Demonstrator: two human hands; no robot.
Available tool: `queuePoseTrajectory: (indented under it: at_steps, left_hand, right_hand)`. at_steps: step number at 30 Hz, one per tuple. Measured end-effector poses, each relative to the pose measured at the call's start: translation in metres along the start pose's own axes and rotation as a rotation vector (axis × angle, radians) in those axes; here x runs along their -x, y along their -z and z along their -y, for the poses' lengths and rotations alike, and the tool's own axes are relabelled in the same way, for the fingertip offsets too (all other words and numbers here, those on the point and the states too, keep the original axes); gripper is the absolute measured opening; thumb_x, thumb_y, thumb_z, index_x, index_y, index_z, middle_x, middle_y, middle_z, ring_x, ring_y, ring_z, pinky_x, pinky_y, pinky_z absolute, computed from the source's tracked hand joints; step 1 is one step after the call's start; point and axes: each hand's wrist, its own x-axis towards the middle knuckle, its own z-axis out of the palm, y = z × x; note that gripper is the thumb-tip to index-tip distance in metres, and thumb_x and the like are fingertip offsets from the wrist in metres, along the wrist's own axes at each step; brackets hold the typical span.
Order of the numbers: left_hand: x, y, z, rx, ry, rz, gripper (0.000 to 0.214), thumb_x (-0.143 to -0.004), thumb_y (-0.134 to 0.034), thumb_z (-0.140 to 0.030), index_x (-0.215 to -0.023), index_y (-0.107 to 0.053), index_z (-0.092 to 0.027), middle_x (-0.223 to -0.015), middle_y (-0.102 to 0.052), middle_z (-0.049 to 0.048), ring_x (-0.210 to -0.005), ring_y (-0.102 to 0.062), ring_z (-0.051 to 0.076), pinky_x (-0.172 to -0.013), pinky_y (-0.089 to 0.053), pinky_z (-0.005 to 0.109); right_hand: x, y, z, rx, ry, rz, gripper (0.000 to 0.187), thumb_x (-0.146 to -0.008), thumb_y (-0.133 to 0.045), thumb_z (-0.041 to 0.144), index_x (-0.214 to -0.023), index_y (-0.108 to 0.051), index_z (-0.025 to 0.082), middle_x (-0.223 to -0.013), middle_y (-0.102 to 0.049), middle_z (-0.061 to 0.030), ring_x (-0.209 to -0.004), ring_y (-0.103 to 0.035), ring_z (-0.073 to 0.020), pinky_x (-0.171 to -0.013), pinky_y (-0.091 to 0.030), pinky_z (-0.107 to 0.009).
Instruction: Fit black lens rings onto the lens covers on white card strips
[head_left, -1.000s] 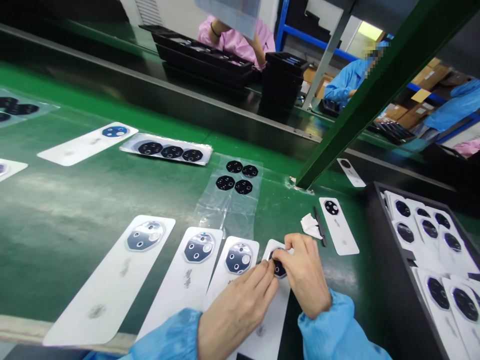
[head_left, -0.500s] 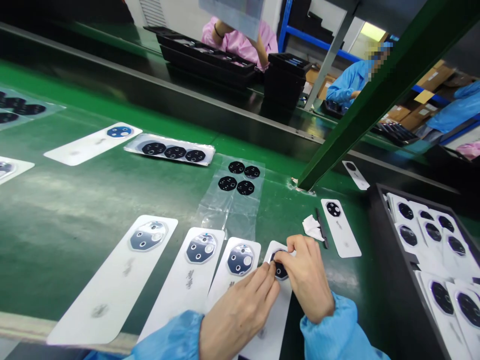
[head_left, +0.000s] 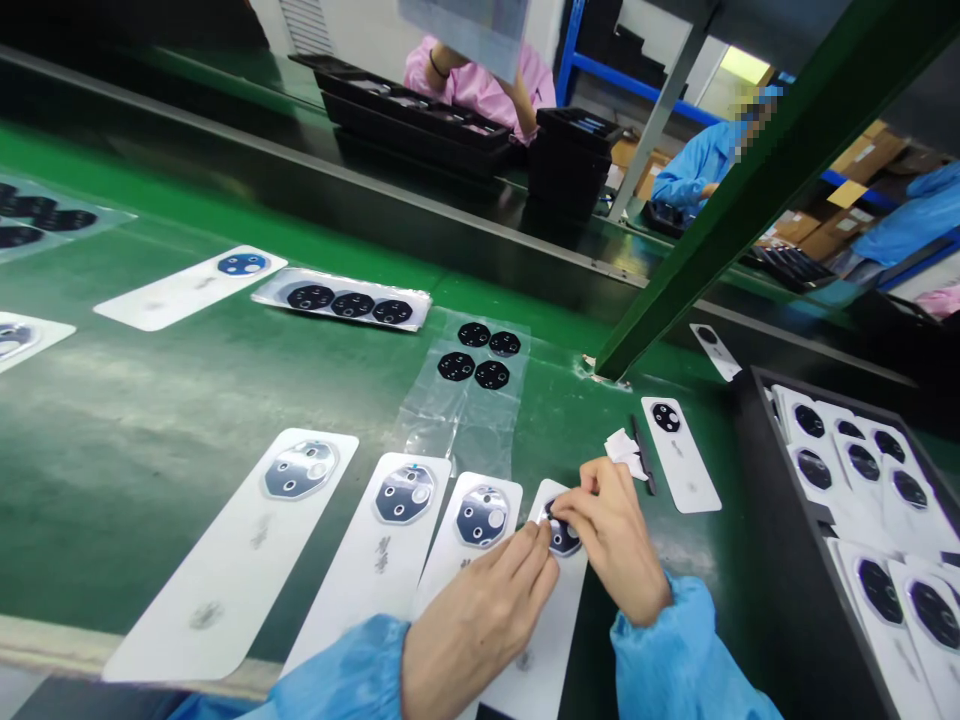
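Several white phone back panels stand side by side before me, among them one [head_left: 405,490] with a silver eight-sided camera plate. The rightmost phone back panel [head_left: 551,620] lies under my hands, its dark camera plate [head_left: 564,540] partly covered by fingers. My left hand [head_left: 484,610] is closed, fingers pressed together on that panel, tips against the plate's left edge; its thumb is hidden. Over the same plate my right hand [head_left: 615,535] pinches thumb and forefinger together. Whatever is between those tips is too small to make out.
Black camera stickers [head_left: 472,367] lie on clear film, with a stack of sticker sheets [head_left: 352,305] behind. A crumpled white wipe [head_left: 626,452] and dark stick [head_left: 643,455] sit right. A black tray [head_left: 787,560] holds panels. A green post [head_left: 705,220] slants upward. Co-workers sit beyond.
My right hand has shifted slightly, its fingertips now pinched closer together at the plate's upper left, showing more of the plate. My left hand has hardly moved.
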Motion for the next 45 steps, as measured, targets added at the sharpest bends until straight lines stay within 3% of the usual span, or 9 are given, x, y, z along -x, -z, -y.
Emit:
queuePoseTrajectory:
  at_steps: [4,8,11,14,19,21,28,37,45]
  left_hand:
    - [0.002,0.001,0.002,0.05,0.009,0.009,0.031,-0.084,-0.031,0.0,-0.103,-0.053,-0.009,-0.118,-0.06,0.013,-0.106,-0.057,0.021,-0.088,-0.044,0.033]
    - [0.006,0.009,0.007,0.124,-0.009,-0.059,0.031,-0.085,-0.029,0.001,-0.097,-0.055,-0.01,-0.113,-0.062,0.0115,-0.1,-0.06,0.021,-0.08,-0.047,0.031]
    - [0.017,0.02,0.014,0.195,-0.039,-0.106,0.032,-0.085,-0.029,0.001,-0.095,-0.057,-0.012,-0.104,-0.065,0.0086,-0.094,-0.061,0.019,-0.083,-0.047,0.03]
    - [0.033,0.031,0.026,0.216,0.015,-0.132,0.036,-0.088,-0.027,0.002,-0.093,-0.059,-0.013,-0.097,-0.067,0.0062,-0.092,-0.06,0.017,-0.087,-0.046,0.029]
    - [0.051,0.031,0.042,0.167,0.062,-0.202,0.038,-0.09,-0.024,0.002,-0.092,-0.061,-0.011,-0.097,-0.068,0.0075,-0.095,-0.06,0.016,-0.088,-0.046,0.028]
    - [0.054,0.026,0.043,0.164,0.075,-0.203,0.037,-0.091,-0.025,0.0,-0.09,-0.061,-0.01,-0.098,-0.068,0.008,-0.096,-0.06,0.016,-0.089,-0.047,0.028]
    - [0.056,0.014,0.04,0.152,0.07,-0.142,0.038,-0.091,-0.023,0.0,-0.093,-0.06,-0.008,-0.106,-0.067,0.01,-0.097,-0.061,0.019,-0.084,-0.05,0.03]
    - [0.056,0.016,0.04,0.137,0.071,-0.078,0.039,-0.089,-0.022,0.0,-0.096,-0.059,-0.01,-0.109,-0.065,0.0096,-0.098,-0.06,0.019,-0.082,-0.046,0.031]
    - [0.055,0.015,0.036,0.122,0.089,-0.081,0.035,-0.089,-0.025,-0.002,-0.097,-0.058,-0.01,-0.108,-0.063,0.0109,-0.098,-0.058,0.019,-0.085,-0.04,0.031]
  right_hand:
    - [0.0,0.012,-0.009,-0.352,-0.261,-0.1,0.017,-0.094,-0.036,0.026,-0.082,-0.047,0.022,-0.079,-0.045,0.0003,-0.074,-0.046,-0.0145,-0.068,-0.038,-0.028]
    - [0.005,0.013,-0.012,-0.481,-0.402,-0.098,0.029,-0.096,-0.026,0.032,-0.07,-0.035,0.022,-0.061,-0.036,0.0053,-0.054,-0.033,-0.0111,-0.053,-0.03,-0.026]
    - [0.008,0.012,-0.011,-0.486,-0.414,-0.166,0.034,-0.096,-0.026,0.038,-0.066,-0.031,0.022,-0.057,-0.032,0.0061,-0.05,-0.029,-0.01,-0.049,-0.027,-0.025]
    - [0.012,0.014,-0.008,-0.453,-0.444,-0.183,0.034,-0.094,-0.033,0.042,-0.067,-0.035,0.022,-0.057,-0.031,0.0062,-0.05,-0.03,-0.0094,-0.046,-0.027,-0.024]
    - [0.02,0.019,0.011,-0.565,-0.419,-0.106,0.015,-0.086,-0.056,0.035,-0.085,-0.058,0.02,-0.08,-0.053,-0.0014,-0.06,-0.05,-0.0108,-0.053,-0.044,-0.024]
    - [0.024,0.018,0.019,-0.629,-0.4,-0.069,0.012,-0.084,-0.058,0.032,-0.089,-0.061,0.021,-0.09,-0.055,-0.0038,-0.067,-0.055,-0.0124,-0.058,-0.049,-0.024]
    - [0.034,0.007,0.029,-0.567,-0.415,-0.04,0.013,-0.082,-0.061,0.033,-0.079,-0.064,0.02,-0.074,-0.056,-0.002,-0.058,-0.053,-0.0118,-0.05,-0.047,-0.021]
    - [0.028,-0.005,0.042,-0.667,-0.451,0.017,0.014,-0.085,-0.056,0.031,-0.083,-0.063,0.019,-0.088,-0.057,-0.005,-0.067,-0.057,-0.0136,-0.059,-0.052,-0.025]
    - [0.007,-0.021,0.046,-0.496,-0.318,0.118,0.005,-0.086,-0.051,0.022,-0.088,-0.056,0.02,-0.085,-0.058,-0.0031,-0.074,-0.06,-0.0143,-0.063,-0.051,-0.024]
